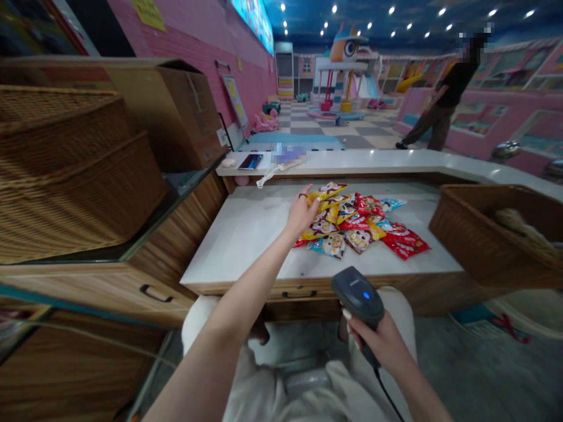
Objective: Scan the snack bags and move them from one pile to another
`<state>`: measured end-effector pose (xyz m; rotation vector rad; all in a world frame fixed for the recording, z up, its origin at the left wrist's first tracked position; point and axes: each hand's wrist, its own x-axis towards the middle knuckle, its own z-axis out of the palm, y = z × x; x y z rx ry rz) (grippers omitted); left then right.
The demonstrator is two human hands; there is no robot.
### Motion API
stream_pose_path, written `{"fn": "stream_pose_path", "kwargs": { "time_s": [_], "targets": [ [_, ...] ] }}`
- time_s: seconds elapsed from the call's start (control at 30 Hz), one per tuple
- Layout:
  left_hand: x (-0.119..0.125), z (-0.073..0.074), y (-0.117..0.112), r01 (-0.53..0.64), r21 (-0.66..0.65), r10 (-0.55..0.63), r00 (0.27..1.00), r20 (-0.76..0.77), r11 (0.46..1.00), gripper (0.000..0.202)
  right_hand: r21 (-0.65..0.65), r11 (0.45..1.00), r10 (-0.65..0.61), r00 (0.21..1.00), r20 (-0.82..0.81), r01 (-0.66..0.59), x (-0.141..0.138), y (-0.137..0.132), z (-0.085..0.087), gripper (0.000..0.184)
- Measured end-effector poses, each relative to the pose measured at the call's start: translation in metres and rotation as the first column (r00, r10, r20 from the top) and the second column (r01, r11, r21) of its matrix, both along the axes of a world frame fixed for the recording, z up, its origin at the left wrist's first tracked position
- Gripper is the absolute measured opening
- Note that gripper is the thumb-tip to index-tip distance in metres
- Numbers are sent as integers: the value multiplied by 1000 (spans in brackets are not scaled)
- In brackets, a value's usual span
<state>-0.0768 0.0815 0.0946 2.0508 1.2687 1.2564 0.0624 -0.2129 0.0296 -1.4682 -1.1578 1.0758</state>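
Note:
A pile of small snack bags (352, 221) in yellow, red, blue and brown lies on the white desk (250, 228). My left hand (302, 212) reaches to the pile's left side. Its thumb and fingers close on the edge of a yellow snack bag (331, 190) at the back left. In front of the desk, over my lap, my right hand (382, 335) is wrapped around the handle of a dark barcode scanner (357, 293). A blue light glows on the scanner's top, and its cable (387, 391) hangs down below my hand.
To the right stands a brown wicker basket (475, 234). Stacked wicker baskets (74, 187) and a cardboard box (189, 111) are at the left. A phone (250, 162) and a white cable (266, 176) lie on the raised ledge (360, 159). Beyond it a person (457, 88) walks.

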Motion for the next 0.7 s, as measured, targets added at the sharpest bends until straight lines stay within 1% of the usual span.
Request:
{"fn": "stream_pose_path", "kwargs": {
  "time_s": [0.07,0.13,0.2,0.23,0.3,0.4,0.47,0.5,0.53,0.57,0.6,0.63,0.7],
  "targets": [
    [24,9,23,15,45,-9,991,-137,999,60,-21,1000,-9,1000,-26,8,1,-2,-4,55],
    [39,10,35,49,32,-38,962,-271,998,65,-41,999,-23,999,-35,22,2,-4,-6,54],
    [45,6,40,96,-2,-90,929,-359,995,61,-62,998,-27,999,-25,26,1,-3,-6,52],
    [45,4,41,117,-7,-111,920,-376,993,57,-73,997,-23,1000,-20,21,1,-2,-6,52],
    [40,2,40,132,8,-120,928,-352,991,51,-82,997,-10,1000,-20,9,-1,1,-4,50],
    [22,2,31,120,29,-113,977,-183,992,47,-66,998,19,999,-33,-21,-4,8,-3,51],
    [3,1,17,96,17,-96,995,1,995,43,-61,997,46,998,-39,-48,-5,12,-6,53],
    [-8,-2,7,66,1,-66,991,113,998,41,-61,996,61,997,-44,-64,-6,13,-8,54],
    [-19,-6,-6,31,-30,-23,971,236,999,37,-56,995,75,996,-53,-78,-6,14,-11,56],
    [-30,-12,-20,0,-80,29,931,364,997,34,-49,995,86,994,-66,-90,-7,15,-14,58],
    [-41,-19,-35,-6,-146,77,869,488,989,31,-37,994,96,992,-79,-99,-7,16,-17,59],
    [-51,-27,-51,31,-224,114,790,603,974,31,-23,994,104,990,-91,-107,-7,17,-20,60],
    [-68,-43,-84,164,-366,199,606,770,916,37,-1,992,126,986,-107,-127,-8,18,-21,60]
  ]
}}
